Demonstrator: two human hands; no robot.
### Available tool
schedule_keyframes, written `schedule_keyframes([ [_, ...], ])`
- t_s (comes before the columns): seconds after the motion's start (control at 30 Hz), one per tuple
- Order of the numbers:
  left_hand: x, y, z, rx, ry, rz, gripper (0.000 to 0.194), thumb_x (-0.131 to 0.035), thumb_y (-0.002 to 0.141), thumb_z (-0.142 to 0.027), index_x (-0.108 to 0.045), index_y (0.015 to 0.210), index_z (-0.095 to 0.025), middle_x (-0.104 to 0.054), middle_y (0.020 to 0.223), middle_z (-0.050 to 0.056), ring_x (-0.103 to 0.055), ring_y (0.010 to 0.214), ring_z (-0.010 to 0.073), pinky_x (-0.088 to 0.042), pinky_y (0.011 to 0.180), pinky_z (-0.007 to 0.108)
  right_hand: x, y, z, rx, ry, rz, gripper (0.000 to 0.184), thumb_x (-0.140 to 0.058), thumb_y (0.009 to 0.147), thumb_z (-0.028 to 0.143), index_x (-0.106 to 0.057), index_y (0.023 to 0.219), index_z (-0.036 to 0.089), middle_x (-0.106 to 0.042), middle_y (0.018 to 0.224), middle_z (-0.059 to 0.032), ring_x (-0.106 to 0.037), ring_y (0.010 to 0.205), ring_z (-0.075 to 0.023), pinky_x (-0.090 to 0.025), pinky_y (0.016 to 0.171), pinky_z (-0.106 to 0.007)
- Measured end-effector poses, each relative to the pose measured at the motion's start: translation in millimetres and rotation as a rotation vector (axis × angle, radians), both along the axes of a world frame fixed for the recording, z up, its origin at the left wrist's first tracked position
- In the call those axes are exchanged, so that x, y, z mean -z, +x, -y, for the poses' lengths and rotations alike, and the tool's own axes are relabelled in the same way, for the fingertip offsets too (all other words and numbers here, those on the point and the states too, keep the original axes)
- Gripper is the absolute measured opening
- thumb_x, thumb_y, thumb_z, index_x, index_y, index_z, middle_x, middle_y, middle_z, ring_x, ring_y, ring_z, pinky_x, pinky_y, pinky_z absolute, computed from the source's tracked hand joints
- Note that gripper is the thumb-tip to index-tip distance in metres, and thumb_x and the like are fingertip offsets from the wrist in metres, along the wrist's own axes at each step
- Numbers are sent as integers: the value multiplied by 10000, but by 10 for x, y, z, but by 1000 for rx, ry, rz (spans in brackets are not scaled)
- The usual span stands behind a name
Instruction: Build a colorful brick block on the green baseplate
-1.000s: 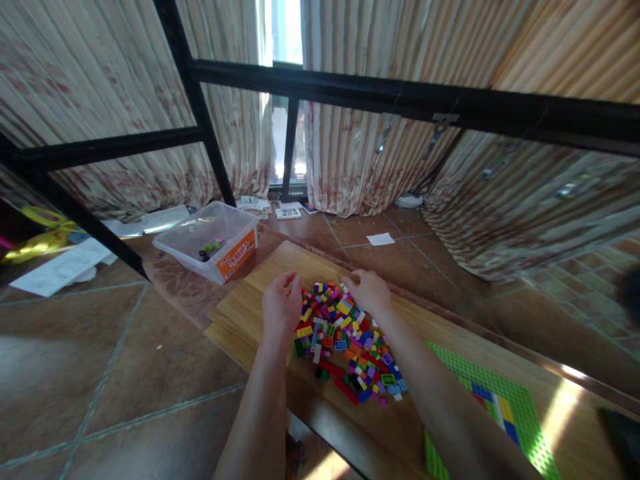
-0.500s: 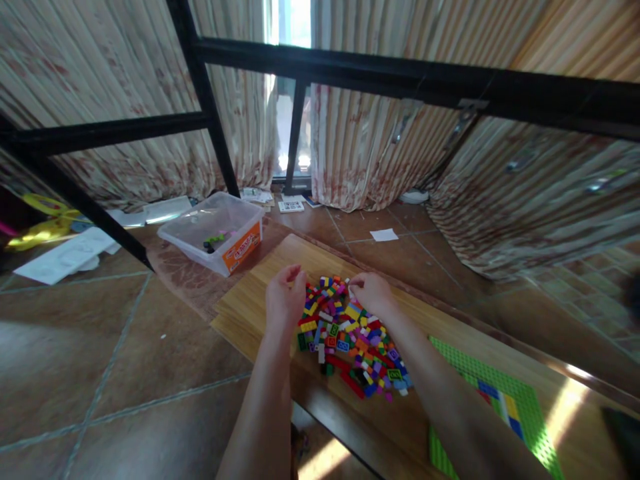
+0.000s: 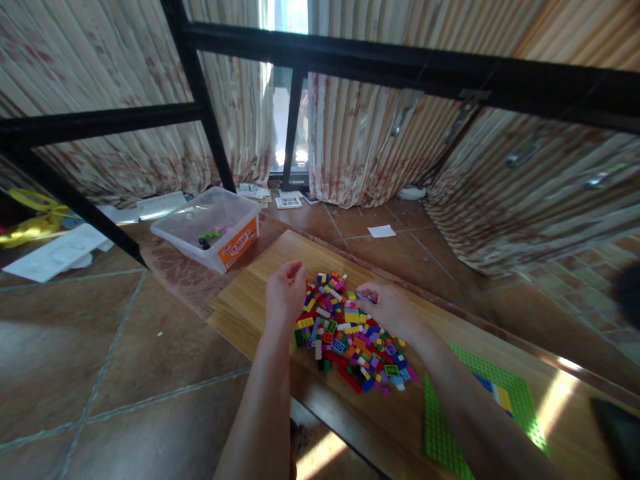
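Note:
A pile of small toy building bricks in many colours lies on the wooden table. My left hand hovers at the pile's left edge with its fingers curled together; whatever is in them is too small to tell. At the pile's far right side, my right hand has thumb and fingers bent close around a spot with a bluish brick. Whether that brick is pinched or only lies beneath the fingertips, I cannot tell. Under my right forearm is a green baseplate, carrying blue, white and yellow bricks partly covered by the arm.
A clear plastic box with an orange label and a few pieces inside stands on a rug beyond the table's left end. Black metal bars cross in front of the curtains. A dark object rests at the table's right. Papers lie on the floor.
My right hand has shifted to the right and slightly nearer along the pile's far edge. My left hand stays almost in place. The whole view has tilted slightly.

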State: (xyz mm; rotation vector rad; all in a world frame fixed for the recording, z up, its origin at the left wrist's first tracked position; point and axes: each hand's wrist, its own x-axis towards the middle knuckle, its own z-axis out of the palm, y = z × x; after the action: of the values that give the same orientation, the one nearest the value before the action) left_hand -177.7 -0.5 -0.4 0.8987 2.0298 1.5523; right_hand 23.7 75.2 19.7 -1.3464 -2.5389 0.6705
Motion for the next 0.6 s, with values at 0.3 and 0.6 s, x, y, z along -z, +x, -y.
schedule_keyframes([
  [0.3, 35, 14, -29, 24, 14, -30, 296, -560, 836, -302, -696, 1046, -144, -739, 963, 92, -683, 865, 198, -539, 798, 317, 93, -30, 237, -139, 200, 168, 382, -645, 760, 220, -647, 1142, 226, -694, 1093, -74, -567, 1086, -268, -440, 909, -374],
  [0.6, -9, 53, -16, 43, -1, -23, 282, -558, 837, -304, -704, 1025, -152, -743, 872, 65, -679, 759, 180, -524, 696, 285, 147, 40, 196, -213, 198, 148, 403, -600, 815, 211, -602, 1218, 212, -659, 1156, -83, -523, 1133, -264, -410, 979, -398],
])
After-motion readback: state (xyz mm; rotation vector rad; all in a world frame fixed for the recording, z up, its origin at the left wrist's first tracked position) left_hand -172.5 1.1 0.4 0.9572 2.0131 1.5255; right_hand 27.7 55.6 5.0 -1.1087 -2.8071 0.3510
